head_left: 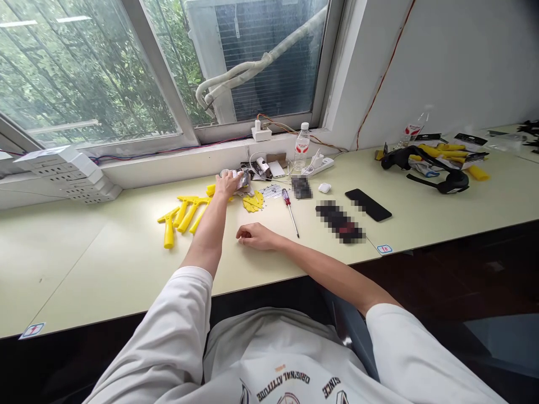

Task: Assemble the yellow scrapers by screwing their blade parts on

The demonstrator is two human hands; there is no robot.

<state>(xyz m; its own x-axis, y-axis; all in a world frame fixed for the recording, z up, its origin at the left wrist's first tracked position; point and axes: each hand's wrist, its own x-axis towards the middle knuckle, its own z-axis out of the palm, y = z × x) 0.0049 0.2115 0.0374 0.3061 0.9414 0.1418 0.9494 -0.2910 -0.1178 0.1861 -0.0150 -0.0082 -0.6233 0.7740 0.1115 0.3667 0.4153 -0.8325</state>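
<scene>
My left hand (228,184) reaches to the back of the table. Its fingers bend down over a pile of small grey and dark packets (245,180); what lies under them is partly hidden. Just left of that forearm lie several yellow plastic T-shaped pieces with handles (182,217). My right hand (257,236) rests on the table near its front edge, fingers curled in, nothing visible in them. Between the hands and slightly right are flat yellow rounded pieces (253,202) and a printed white sheet (272,192). A screwdriver (290,212) with a red and clear handle lies right of my right hand.
A water bottle (301,148), a power strip (320,166) and cables stand along the window ledge. Rightward lie a white earphone case (324,188), a black phone-like slab (368,205) and a black headset-like strap (440,174). White boxes (78,175) are stacked at left.
</scene>
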